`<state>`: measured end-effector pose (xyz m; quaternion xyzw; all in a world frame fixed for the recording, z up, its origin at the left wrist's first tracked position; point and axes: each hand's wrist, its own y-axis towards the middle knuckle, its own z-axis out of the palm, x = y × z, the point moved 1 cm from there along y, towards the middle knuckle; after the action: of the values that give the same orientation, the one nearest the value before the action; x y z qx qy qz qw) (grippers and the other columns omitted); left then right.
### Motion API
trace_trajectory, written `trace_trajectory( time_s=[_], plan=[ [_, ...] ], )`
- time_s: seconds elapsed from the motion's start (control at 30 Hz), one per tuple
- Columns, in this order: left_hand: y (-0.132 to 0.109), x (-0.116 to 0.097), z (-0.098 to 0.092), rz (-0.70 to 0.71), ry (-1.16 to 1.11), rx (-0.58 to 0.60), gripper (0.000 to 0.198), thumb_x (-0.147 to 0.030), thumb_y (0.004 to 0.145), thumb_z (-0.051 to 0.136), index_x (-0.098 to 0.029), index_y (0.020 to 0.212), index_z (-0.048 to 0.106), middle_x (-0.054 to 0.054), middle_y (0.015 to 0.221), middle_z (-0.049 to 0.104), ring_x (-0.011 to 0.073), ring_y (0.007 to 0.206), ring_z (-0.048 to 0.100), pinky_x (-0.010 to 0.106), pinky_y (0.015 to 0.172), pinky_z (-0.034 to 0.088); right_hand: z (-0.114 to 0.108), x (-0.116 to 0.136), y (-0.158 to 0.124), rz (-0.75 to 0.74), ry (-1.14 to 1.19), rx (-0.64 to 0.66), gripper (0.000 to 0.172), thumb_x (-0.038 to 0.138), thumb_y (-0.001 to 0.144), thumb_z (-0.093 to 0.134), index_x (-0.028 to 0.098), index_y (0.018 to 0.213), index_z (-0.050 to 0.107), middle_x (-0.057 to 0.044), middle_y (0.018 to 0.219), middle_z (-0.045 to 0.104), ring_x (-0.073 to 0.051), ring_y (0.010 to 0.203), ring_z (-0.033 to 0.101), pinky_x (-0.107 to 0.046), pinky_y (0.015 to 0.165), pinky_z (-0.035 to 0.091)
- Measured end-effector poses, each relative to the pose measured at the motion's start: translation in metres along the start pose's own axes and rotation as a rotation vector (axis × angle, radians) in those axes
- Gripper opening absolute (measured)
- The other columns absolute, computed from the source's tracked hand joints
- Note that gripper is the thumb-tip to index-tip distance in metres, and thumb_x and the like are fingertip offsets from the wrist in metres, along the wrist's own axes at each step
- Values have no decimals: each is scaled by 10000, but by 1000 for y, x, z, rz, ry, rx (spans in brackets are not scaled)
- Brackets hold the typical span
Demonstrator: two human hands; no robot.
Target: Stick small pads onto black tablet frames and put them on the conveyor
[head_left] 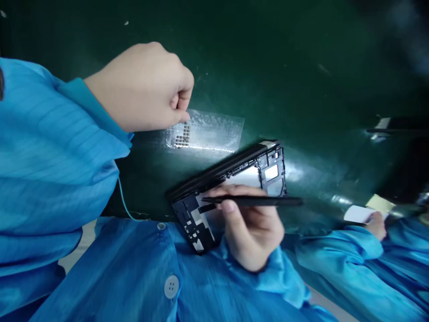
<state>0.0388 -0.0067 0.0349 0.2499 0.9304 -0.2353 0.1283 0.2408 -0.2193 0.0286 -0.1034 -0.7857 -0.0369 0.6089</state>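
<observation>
Blue coat cloth [140,277] lies nearest, on the near side of a black phone casing [246,176], which sits slantwise on the surface [288,67] with its near corner close to the wearer's body, probably so that its inner face is within easy reach. Over the casing, the right hand [253,232] is closed around black tweezers [254,201], gripped like a pen with the tips pointing left, a hold that seems to suit fine control. Those tips hang above a pale patch of the casing; whether they touch it I cannot tell.

Beyond the casing, to its far left, a clear sheet [214,132] lies flat with rows of small dark pads [182,138] at its left end. The left hand [144,87] is curled, thumb and finger pinched at the sheet's edge, presumably to steady it.

Well to the right of the casing, a co-worker's hand [377,226] has hold of a white card [358,214], with a yellow card [380,202] just beside it.
</observation>
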Motion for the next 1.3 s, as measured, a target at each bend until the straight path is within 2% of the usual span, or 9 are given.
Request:
trace_trajectory(
  time_s=[0.1, 0.4, 0.53, 0.63, 0.77, 0.83, 0.9, 1.13, 1.3],
  plan=[
    [0, -1, -2, -13, 12, 1, 267, -313, 938, 774, -66, 1025, 824, -76, 755, 615, 245, 1084, 792, 536, 1121, 557, 8, -14, -24, -127, -5, -55, 268, 216, 1043, 712, 372, 1257, 755, -45, 1028, 869, -298, 970, 840, -579, 926, 723],
    [-1, 4, 0, 95, 41, -78, 605, -540, 932, 503, -26, 957, 822, -39, 747, 615, 323, 1187, 764, 576, 1061, 517, 11, -12, -11, -198, -2, 12, 357, 78, 1015, 698, 325, 1266, 755, -65, 1083, 854, -268, 1021, 832, -549, 987, 703],
    [0, 3, 0, 28, 55, -50, 464, -468, 881, 640, -56, 982, 828, -27, 786, 646, 393, 1164, 783, 630, 1031, 547, 2, -4, -11, -222, -100, 134, 402, 57, 988, 713, 321, 1290, 749, -88, 1133, 855, -284, 1041, 841, -543, 949, 721],
    [0, 2, 0, 49, 32, -48, 516, -495, 896, 584, -42, 959, 824, -28, 784, 642, 373, 1174, 776, 618, 1047, 535, -10, 12, 15, -234, -142, 219, 409, 60, 991, 735, 323, 1303, 758, -75, 1180, 863, -275, 1085, 850, -484, 916, 742],
    [0, 4, 0, 122, 1, -78, 685, -569, 937, 423, -6, 991, 809, -54, 777, 628, 276, 1180, 751, 560, 1082, 491, -6, 24, 91, -279, -189, 407, 216, 180, 1026, 801, 301, 1205, 788, -20, 1189, 875, -219, 1100, 853, -416, 1024, 725],
    [0, 6, 1, 97, -9, -65, 583, -495, 950, 485, -15, 1015, 810, -65, 774, 625, 254, 1166, 752, 546, 1106, 486, 4, 20, 130, -238, -176, 503, 120, 319, 1047, 810, 299, 1160, 776, 2, 1180, 862, -217, 1132, 844, -433, 1079, 707],
    [0, 8, 3, 78, -19, -56, 430, -387, 935, 591, -26, 1006, 813, -58, 778, 634, 250, 1145, 761, 519, 1131, 496, 16, 13, 157, -211, -172, 579, 199, 464, 1042, 810, 299, 1143, 763, 16, 1156, 845, -219, 1130, 835, -447, 1082, 702],
    [0, 6, 2, 138, -13, -78, 385, -364, 968, 615, -22, 953, 790, -23, 844, 683, 265, 1173, 768, 510, 1151, 517, 22, 9, 159, -157, -161, 595, 360, 619, 978, 839, 289, 1103, 766, 4, 1136, 824, -227, 1112, 822, -426, 1059, 695],
    [1, 3, 0, 83, -20, -20, 764, -647, 998, 349, -17, 986, 782, -10, 878, 652, 333, 1281, 743, 605, 1187, 485, 25, 0, 173, -245, -221, 618, 295, 563, 968, 873, 306, 1097, 802, 12, 1099, 841, -220, 1043, 828, -404, 985, 704]
  ],
)
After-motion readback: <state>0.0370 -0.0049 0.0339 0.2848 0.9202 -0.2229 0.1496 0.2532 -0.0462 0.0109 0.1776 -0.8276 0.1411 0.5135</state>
